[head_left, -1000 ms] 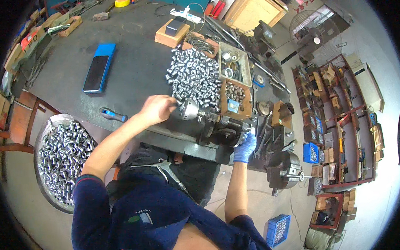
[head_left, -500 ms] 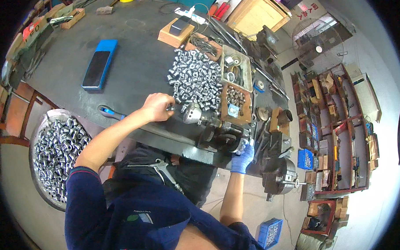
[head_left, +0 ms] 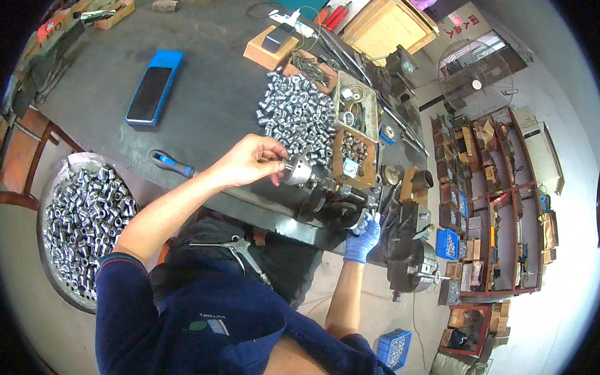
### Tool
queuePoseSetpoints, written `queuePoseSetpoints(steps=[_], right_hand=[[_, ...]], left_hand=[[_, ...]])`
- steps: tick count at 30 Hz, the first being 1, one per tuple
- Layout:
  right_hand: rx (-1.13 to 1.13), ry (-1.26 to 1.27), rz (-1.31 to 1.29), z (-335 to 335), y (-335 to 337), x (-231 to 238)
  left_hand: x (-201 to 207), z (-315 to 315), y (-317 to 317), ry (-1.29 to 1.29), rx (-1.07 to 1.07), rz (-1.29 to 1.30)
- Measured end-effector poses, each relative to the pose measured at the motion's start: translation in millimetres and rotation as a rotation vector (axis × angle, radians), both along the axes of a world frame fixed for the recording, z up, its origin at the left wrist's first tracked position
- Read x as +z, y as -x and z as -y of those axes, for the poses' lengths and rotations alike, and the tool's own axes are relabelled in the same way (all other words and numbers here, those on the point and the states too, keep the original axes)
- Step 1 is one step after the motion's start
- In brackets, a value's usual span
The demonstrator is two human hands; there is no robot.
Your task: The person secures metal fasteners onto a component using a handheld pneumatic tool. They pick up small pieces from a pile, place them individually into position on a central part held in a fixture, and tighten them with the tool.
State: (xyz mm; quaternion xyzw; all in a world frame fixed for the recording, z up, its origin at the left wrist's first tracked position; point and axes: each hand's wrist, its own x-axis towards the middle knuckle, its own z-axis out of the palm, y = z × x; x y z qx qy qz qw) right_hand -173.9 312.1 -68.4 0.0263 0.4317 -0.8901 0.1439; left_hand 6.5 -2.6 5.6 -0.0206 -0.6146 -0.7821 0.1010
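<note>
My bare left hand (head_left: 253,161) pinches a small shiny metal fitting at the mouth of a round steel chuck (head_left: 298,169); the fingers hide most of the fitting. That chuck forms the left end of a dark bench spindle fixture (head_left: 326,200) at the table's near edge. My right hand (head_left: 363,240), in a blue-violet glove, is closed round the handwheel (head_left: 355,220) at the fixture's other end. A heap of similar short metal fittings (head_left: 296,114) lies just beyond my left hand.
A round metal tray of fittings (head_left: 87,229) stands at lower left. On the table are a phone on a blue case (head_left: 149,93), a blue-black handled tool (head_left: 172,163) and a wooden parts box (head_left: 351,164). An air gun (head_left: 241,253) lies across my lap; a bench vise (head_left: 413,265) sits at right.
My left hand has moved right, from beside the heap to the chuck mouth, carrying the small fitting. My right hand stays at the handwheel. The view has shifted slightly.
</note>
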Motion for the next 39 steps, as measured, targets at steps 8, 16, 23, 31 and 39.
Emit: queuePoseSetpoints(steps=[8,16,23,31,39], right_hand=[[0.103,-0.029,-0.07,-16,-21,31],[0.085,-0.017,-0.008,-9,4,8],[0.037,-0.009,-0.05,-8,-15,29],[0.17,0.032,-0.173,12,20,103],[0.298,0.129,-0.043,26,114,9]], left_hand=[[2,3,2,0.016,-0.035,0.004],[13,-6,1,0.043,0.073,0.153],[11,-5,0,0.104,0.082,-0.014],[6,-8,-4,0.329,0.258,-0.065],[2,-12,6,0.068,0.16,-0.023]])
